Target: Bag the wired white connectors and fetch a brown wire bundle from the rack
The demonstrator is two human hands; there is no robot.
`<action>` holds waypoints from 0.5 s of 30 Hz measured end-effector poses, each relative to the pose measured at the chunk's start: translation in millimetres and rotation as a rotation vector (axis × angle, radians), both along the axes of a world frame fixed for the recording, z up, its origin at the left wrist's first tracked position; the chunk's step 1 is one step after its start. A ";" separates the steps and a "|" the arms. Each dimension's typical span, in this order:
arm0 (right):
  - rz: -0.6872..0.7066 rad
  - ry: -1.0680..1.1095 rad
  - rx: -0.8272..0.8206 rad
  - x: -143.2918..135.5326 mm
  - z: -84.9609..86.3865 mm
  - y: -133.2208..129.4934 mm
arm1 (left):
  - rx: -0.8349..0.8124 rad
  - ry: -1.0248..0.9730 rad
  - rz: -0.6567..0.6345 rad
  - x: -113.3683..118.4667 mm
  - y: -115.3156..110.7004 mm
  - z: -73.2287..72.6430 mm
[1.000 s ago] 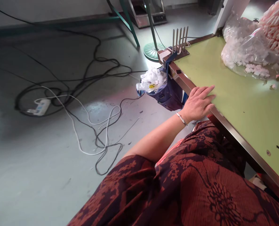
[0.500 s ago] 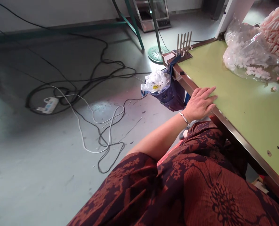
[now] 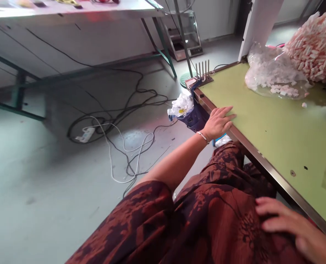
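My left hand [image 3: 218,121] lies flat on the near edge of the green tabletop [image 3: 264,135], fingers stretched over the surface and nothing in them. A bracelet circles that wrist. Below it, a dark blue bag [image 3: 197,116] stuffed with a white plastic bag [image 3: 181,105] hangs at the table's side. My right hand [image 3: 292,223] is in front of my patterned top, at the lower right, with its fingers apart and nothing visible in them. Whether it touches the cloth I cannot tell.
A clear plastic bag of small pale pieces [image 3: 273,75] sits beside a heap of pink-white pieces [image 3: 314,47]. Upright metal pegs [image 3: 202,70] stand on the table's far corner. Black cables [image 3: 129,106] and a white power strip [image 3: 85,135] lie on the floor.
My right hand has come into view at the lower right, in front of my top. The view has tilted up, showing another table at the back. My left hand stays on the table edge.
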State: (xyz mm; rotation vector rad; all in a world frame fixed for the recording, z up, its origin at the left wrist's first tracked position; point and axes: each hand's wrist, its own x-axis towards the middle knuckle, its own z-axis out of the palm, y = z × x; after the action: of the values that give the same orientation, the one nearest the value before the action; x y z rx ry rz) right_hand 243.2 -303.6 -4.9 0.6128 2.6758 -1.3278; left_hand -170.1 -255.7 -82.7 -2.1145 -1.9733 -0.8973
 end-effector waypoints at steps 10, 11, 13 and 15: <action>-0.135 0.014 -0.258 -72.0 -45.2 31.1 | 0.036 -0.106 0.033 2.0 -22.8 4.7; -0.134 0.023 -0.223 -71.8 -47.7 30.8 | 0.096 -0.118 0.076 2.1 -34.1 2.5; -0.111 0.028 -0.209 -68.7 -44.8 29.7 | 0.190 -0.123 0.180 0.1 -60.4 -9.2; -0.113 0.011 -0.211 -59.4 -32.0 26.3 | 0.169 -0.113 0.226 -7.2 -86.9 -33.7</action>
State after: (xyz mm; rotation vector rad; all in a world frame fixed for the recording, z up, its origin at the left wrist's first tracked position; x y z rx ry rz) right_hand 183.8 -277.2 -36.9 0.7409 2.4959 -1.6196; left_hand -177.4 -342.6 -116.4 -1.7456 -2.0550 -1.1157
